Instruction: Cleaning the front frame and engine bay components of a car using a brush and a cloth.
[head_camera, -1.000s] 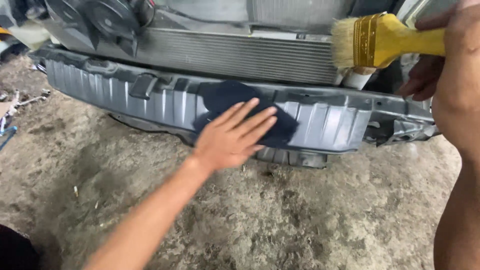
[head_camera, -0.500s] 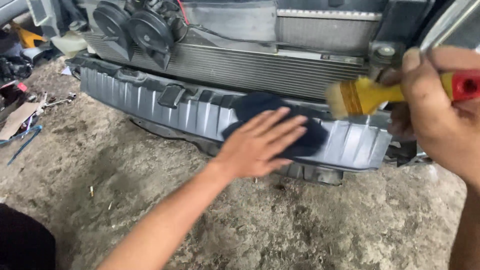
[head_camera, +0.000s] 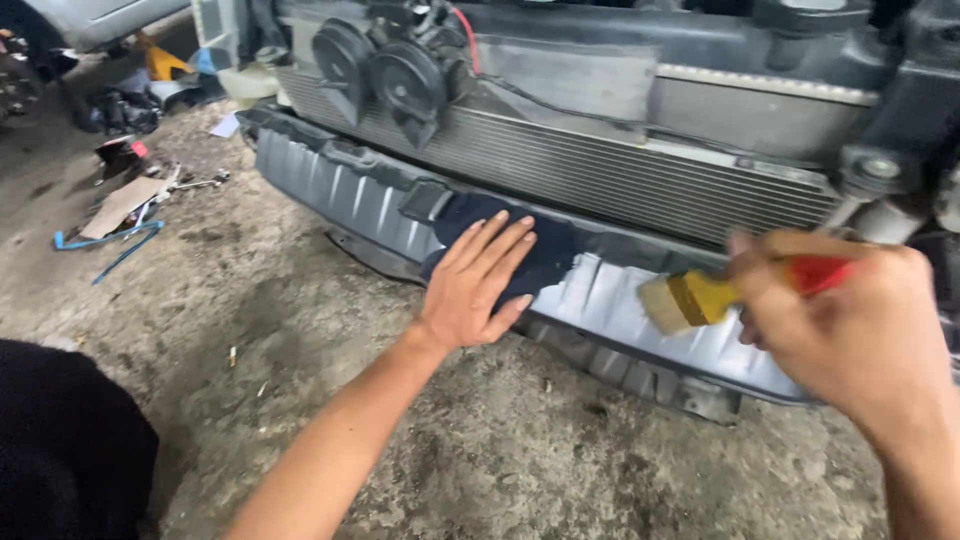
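Now the brush (head_camera: 690, 298) has come down: a second ago I had it lifted at the upper right of the frame, level with the radiator, and it sits now at centre right, its pale bristles laid against the ribbed grey bumper beam (head_camera: 330, 190), just right of the cloth. My right hand (head_camera: 850, 330) is closed around the red end of the handle, fingers wrapped tight, with the yellow ferrule sticking out toward the left; it fills the right edge of the frame and is somewhat blurred, which I read as the stroke being under way. My left hand (head_camera: 478, 288) has hardly shifted relative to the beam: it lies flat at the centre of the frame, fingers spread and pointing up and right, palm pressing the dark blue cloth (head_camera: 545, 250) onto the top face of the beam. What has moved is my view, swung right and closer, so the two black horns (head_camera: 385, 75) and the finned radiator (head_camera: 620, 175) now run across the top, and scraps of cardboard and tools (head_camera: 130, 200) lie on the dirt floor (head_camera: 300, 340) at the upper left. I judge from this that the brushing of the beam has begun beside the cloth, while the cloth is kept pinned in place rather than wiped along.
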